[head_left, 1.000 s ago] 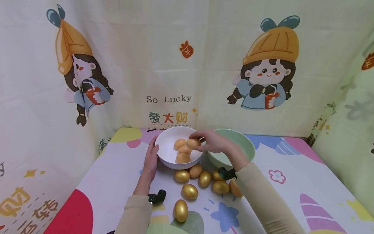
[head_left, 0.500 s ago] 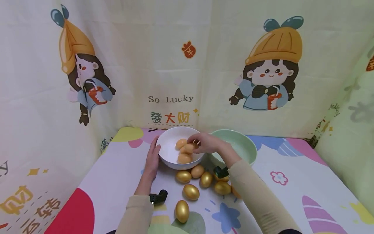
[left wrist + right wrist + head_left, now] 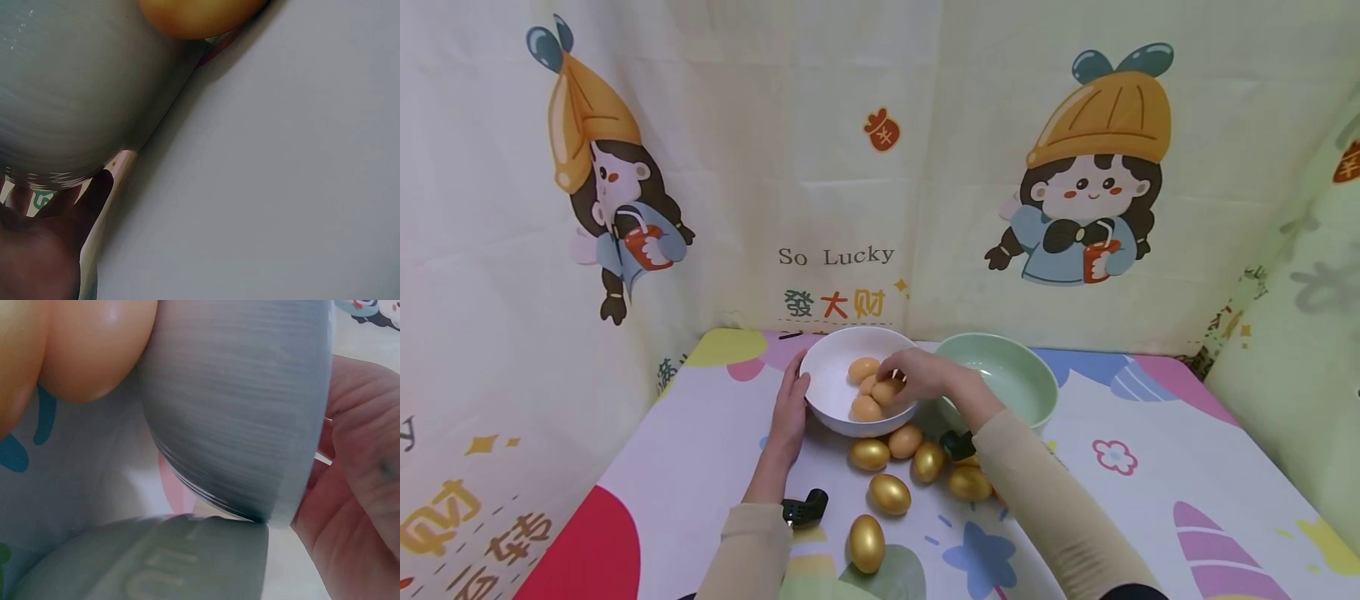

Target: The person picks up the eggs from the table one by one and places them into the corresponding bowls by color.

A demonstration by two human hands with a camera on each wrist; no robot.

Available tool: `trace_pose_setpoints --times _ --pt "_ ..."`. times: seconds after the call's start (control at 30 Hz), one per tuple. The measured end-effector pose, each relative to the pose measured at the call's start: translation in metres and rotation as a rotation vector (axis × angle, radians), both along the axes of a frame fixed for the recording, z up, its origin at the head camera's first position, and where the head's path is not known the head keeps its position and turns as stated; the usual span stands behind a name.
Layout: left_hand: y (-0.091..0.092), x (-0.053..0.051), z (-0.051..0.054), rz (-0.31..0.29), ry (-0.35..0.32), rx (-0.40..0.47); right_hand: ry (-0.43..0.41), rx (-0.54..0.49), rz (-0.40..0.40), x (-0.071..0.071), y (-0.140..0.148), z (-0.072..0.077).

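The white bowl (image 3: 827, 379) stands at the back of the table with several light-brown eggs (image 3: 864, 370) in it. My left hand (image 3: 790, 408) rests along its left outer side, fingers and thumb against the wall; the left wrist view shows this hand (image 3: 44, 250) below the bowl wall (image 3: 75, 94). Inside the bowl, low among the eggs, my right hand (image 3: 917, 372) pinches a brown egg (image 3: 887, 392). In the right wrist view the bowl rim hides the fingertips of this hand (image 3: 362, 475), and the egg cannot be seen.
A green bowl (image 3: 1015, 379) stands right beside the white one. In front lie several golden eggs (image 3: 890, 494) and a brown egg (image 3: 906, 441); my right forearm partly covers others. A patterned cloth (image 3: 955, 208) hangs behind the table.
My right hand has lowered the brown egg from above the white bowl's right side down among the eggs inside. My left hand has kept its place at the bowl.
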State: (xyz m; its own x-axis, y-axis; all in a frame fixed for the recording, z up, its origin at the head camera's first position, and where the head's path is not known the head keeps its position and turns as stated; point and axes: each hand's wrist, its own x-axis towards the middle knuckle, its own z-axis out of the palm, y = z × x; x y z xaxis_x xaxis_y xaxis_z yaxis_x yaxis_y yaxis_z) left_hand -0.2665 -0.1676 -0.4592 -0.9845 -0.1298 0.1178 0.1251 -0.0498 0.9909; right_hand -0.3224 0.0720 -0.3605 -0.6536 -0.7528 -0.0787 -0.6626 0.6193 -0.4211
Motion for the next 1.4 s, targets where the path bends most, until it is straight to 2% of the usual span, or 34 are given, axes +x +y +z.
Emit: trace_pose_setpoints --times 0.17,0.23,0.3,0.4,0.5,0.7,0.9,1.13,1.4 --pt "0.002 0.009 0.014 -0.016 -0.022 -0.001 -0.008 0.034 0.009 0.000 -0.006 -0.003" --pt "0.002 0.011 0.015 -0.016 -0.027 0.001 -0.004 0.050 0.014 0.000 -0.007 -0.004" --pt "0.002 0.010 0.012 -0.015 -0.026 0.005 -0.012 0.064 0.010 0.000 -0.009 -0.005" --pt "0.000 0.004 0.001 -0.010 -0.021 0.015 -0.024 0.086 -0.001 -0.001 -0.010 -0.006" --pt "0.000 0.000 -0.005 0.000 -0.001 0.005 -0.039 0.098 -0.012 -0.002 -0.012 -0.006" --pt "0.000 -0.002 -0.007 0.005 0.011 0.008 -0.051 0.131 -0.014 -0.003 -0.014 -0.007" --pt "0.000 0.001 0.001 -0.010 -0.021 0.027 -0.059 0.133 -0.021 -0.003 -0.014 -0.008" --pt "0.005 0.020 0.027 -0.024 -0.028 0.009 -0.063 0.126 -0.024 -0.003 -0.014 -0.008" --pt "0.004 0.020 0.028 -0.026 -0.018 0.015 -0.095 0.049 -0.041 -0.003 -0.011 -0.002"
